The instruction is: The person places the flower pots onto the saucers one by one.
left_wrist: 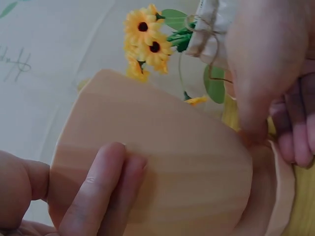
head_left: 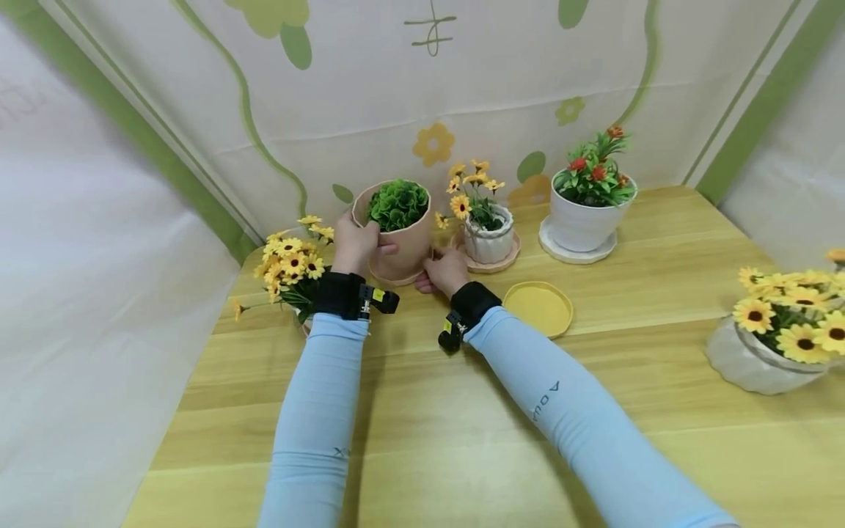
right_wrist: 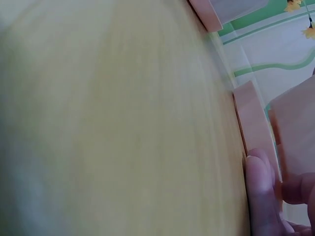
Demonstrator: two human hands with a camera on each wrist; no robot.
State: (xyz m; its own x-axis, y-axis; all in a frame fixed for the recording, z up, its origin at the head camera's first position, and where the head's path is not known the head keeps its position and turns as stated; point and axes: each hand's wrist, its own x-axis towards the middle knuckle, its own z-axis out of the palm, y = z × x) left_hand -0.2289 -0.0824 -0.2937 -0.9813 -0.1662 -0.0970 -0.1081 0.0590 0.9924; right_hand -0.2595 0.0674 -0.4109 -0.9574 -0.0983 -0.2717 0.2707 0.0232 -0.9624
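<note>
My left hand (head_left: 353, 246) grips a pale pink flowerpot (head_left: 411, 251) by its rim and side; a leafy green plant (head_left: 398, 205) fills it. Fingers (left_wrist: 98, 182) lie along the pot's outer wall in the left wrist view. Under the pot is a matching pink saucer (left_wrist: 283, 196). Its edge is pinched between thumb and finger of my right hand (head_left: 447, 271), as the right wrist view shows at the saucer wall (right_wrist: 253, 115). I cannot tell whether the pot's base fully touches the saucer.
Yellow flowers (head_left: 293, 260) stand close left of my left hand. Right of the pot are a small white pot (head_left: 490, 242) on a pink saucer, a white pot with red flowers (head_left: 587, 220), a yellow saucer (head_left: 538, 309) and another yellow-flowered pot (head_left: 759, 359). A fabric wall (head_left: 370, 88) rises behind.
</note>
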